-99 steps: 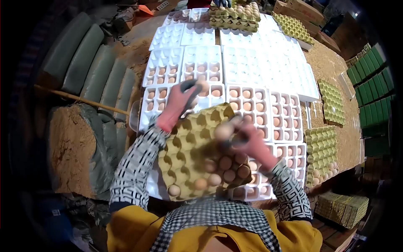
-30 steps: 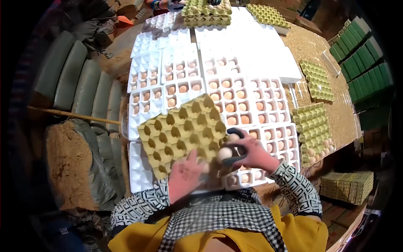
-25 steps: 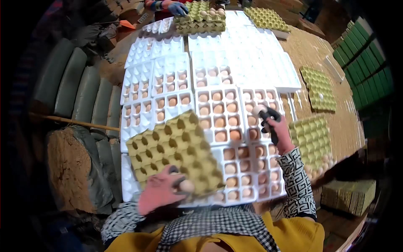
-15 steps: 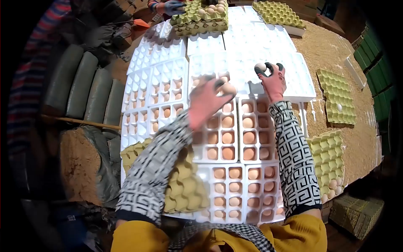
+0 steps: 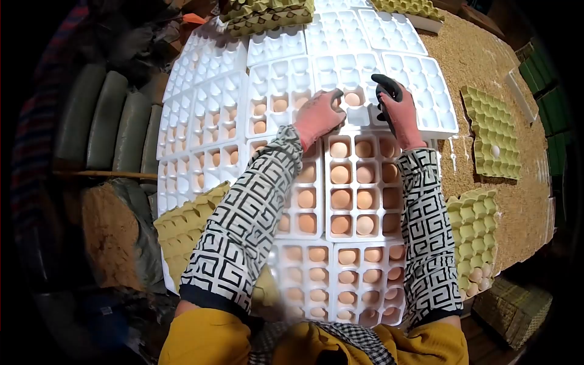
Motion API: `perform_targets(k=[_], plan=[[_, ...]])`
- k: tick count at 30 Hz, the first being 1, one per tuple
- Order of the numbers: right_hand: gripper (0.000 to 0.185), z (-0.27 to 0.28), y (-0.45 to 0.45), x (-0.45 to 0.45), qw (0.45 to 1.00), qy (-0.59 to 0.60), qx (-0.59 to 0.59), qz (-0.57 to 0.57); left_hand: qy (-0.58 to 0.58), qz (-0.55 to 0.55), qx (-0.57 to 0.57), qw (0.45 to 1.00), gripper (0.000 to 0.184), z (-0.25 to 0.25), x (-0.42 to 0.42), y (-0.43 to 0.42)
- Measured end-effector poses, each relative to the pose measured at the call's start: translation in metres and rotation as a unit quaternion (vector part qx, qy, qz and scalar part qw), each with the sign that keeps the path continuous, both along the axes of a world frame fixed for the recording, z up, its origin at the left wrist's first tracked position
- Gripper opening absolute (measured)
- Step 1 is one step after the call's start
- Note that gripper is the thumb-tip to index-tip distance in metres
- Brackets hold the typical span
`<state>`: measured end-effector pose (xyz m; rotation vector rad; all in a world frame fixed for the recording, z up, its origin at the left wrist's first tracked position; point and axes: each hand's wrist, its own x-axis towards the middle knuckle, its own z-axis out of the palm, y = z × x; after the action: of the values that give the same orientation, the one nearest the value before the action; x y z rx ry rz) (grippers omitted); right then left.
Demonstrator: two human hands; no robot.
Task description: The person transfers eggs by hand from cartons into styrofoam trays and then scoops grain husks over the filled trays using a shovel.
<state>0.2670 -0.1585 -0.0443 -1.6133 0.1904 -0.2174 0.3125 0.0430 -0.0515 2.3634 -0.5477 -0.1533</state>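
My left hand (image 5: 319, 117), in a pink glove with dark fingertips, reaches down at the near left part of a white foam egg tray (image 5: 349, 61). Its fingers are curled together, and whatever they hold is hidden. Just right of them a brown egg (image 5: 352, 98) sits in a tray pocket. My right hand (image 5: 399, 112), gloved alike, is above the near right edge of that tray, with thumb and fingers apart and no egg visible between them. Closer to me, another foam tray (image 5: 328, 236) holds rows of brown eggs (image 5: 364, 199).
More foam trays (image 5: 277, 45) cover the table to the left and back. Yellow-green pulp trays (image 5: 491, 131) lie at right, on a grainy tan surface (image 5: 462, 67), and a pulp tray (image 5: 182, 222) lies at left. Several loose eggs (image 5: 477, 278) rest by the right edge.
An egg now sits in the tray pocket between my hands. My right hand's egg is gone from its fingers, which have spread. The view has shifted, and the other person's hand has left it.
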Motion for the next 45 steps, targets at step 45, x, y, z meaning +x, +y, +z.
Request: perform_targets(k=[45], plan=[[0.059, 0.078, 0.361, -0.326, 0.949, -0.033, -0.080, 0.304, -0.061, 0.121, -0.086, 0.987, 0.059, 0.079, -0.435, 0.477]])
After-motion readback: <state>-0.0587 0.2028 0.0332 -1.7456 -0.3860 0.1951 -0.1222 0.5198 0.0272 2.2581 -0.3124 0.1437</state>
